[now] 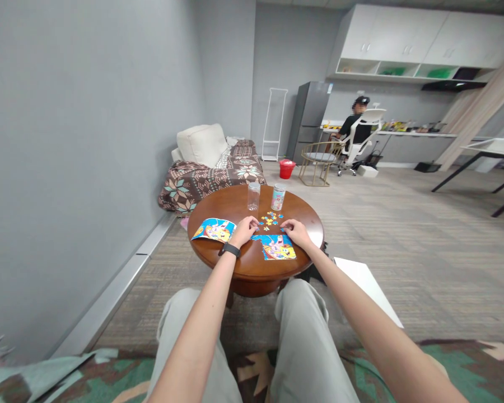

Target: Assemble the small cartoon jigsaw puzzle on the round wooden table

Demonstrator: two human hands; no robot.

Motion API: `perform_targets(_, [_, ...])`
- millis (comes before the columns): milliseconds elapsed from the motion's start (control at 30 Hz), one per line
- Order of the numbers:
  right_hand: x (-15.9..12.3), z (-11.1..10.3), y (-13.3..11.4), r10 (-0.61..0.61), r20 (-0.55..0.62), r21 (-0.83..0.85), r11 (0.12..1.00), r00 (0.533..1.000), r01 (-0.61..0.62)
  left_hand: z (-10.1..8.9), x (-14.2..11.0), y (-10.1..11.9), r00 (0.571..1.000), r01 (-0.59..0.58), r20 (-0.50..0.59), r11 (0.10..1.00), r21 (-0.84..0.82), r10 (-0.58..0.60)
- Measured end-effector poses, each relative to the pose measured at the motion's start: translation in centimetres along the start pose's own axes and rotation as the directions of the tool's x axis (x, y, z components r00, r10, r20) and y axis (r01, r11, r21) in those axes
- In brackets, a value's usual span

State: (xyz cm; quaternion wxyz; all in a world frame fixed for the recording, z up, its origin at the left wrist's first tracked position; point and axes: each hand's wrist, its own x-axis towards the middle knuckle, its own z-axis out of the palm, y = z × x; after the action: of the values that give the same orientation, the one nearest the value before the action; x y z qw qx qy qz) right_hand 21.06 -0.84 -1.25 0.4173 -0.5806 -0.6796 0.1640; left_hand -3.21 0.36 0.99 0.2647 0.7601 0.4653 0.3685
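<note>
On a round wooden table [214,263] lies a partly joined cartoon jigsaw puzzle [278,247], its blue top strip reaching left toward my left wrist. My left hand [245,230] is closed at the fingertips around a small bluish puzzle piece [257,228], just above that strip. To the right, my right hand [298,232] has its fingers pinched at a blue piece [283,229] by the puzzle's upper edge. Loose puzzle pieces [270,220] in yellow and blue are scattered between the hands. A curled picture sheet [214,229] with the same cartoon rests left of my left hand.
Behind the pieces stand a clear jar [253,197] and a printed can [278,197]. A covered sofa [210,162] is beyond the table on the left. Farther back are a red bucket [286,168], a gold-framed chair [318,159] and a seated person [353,129].
</note>
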Motion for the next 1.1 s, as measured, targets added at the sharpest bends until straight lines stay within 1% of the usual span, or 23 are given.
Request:
perform_targets(267, [0.12,0.11,-0.08,0.006,0.011,0.012,1.000,1.000,-0.007,0.11,0.12,-0.25,0.999,-0.038,-0.014,0.995,0.092,0.039])
perform_targets(400, [0.16,0.20,-0.11,0.015,0.010,0.045,0.999,1.000,-0.015,0.29,0.17,-0.48,1.000,-0.012,0.021,0.988,0.152,0.009])
perform_targets(500, [0.07,0.26,-0.12,0.019,0.005,0.052,0.998,1.000,-0.019,0.31,0.18,-0.57,0.999,0.007,0.038,0.989,0.146,-0.013])
perform_targets(633, [0.01,0.30,-0.12,0.009,-0.016,-0.008,1.000,1.000,-0.009,0.14,0.10,-0.31,0.999,0.001,0.050,0.991,0.137,-0.008])
perform_targets(733, [0.09,0.28,0.04,-0.035,-0.073,-0.062,0.998,0.997,0.030,0.12,0.09,-0.08,0.998,-0.013,0.061,0.991,0.136,0.005])
perform_targets(800, [0.15,0.24,0.16,-0.060,-0.086,-0.084,0.995,0.994,0.053,0.19,0.13,-0.08,0.998,-0.006,0.062,0.991,0.131,-0.002])
perform_targets(933, [0.18,0.17,0.13,-0.107,-0.035,-0.139,0.985,0.994,0.101,0.39,0.22,-0.40,0.999,0.006,0.046,0.991,0.135,-0.012])
perform_targets(1100, [0.15,0.45,-0.27,-0.194,0.114,-0.211,0.954,0.974,0.215,0.54,0.24,-0.77,0.999,-0.005,0.050,0.988,0.152,-0.003])
